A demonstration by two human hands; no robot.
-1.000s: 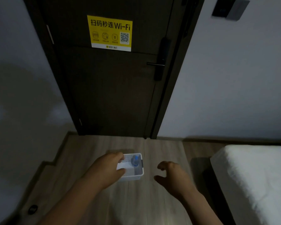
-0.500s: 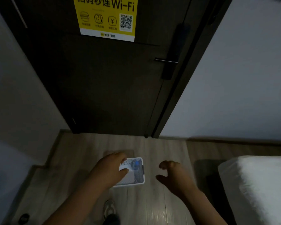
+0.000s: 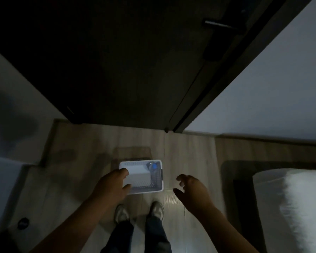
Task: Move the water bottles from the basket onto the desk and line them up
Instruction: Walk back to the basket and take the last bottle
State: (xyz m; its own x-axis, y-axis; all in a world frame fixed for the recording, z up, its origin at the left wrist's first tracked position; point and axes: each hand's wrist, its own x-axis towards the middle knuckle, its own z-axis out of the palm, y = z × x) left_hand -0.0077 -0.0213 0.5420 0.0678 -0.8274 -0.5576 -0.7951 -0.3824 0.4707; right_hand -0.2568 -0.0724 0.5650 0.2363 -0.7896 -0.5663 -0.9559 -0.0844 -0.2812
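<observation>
dim room, wood floor (image 3: 190,152): view tipped down in the last second, shoes (image 3: 121,213) now in frame. left hand (image 3: 111,187) still grips basket (image 3: 144,191) left rim. right hand (image 3: 192,190) fingers loosely curled, empty. one bottle (image 3: 152,166) in basket's upper-right corner. no tabletop visible, so unloading looks unstarted.

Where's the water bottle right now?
Head view: the water bottle sits in the far right corner of the white basket, on the floor before the dark door; the left hand holds the basket's left side.
</observation>
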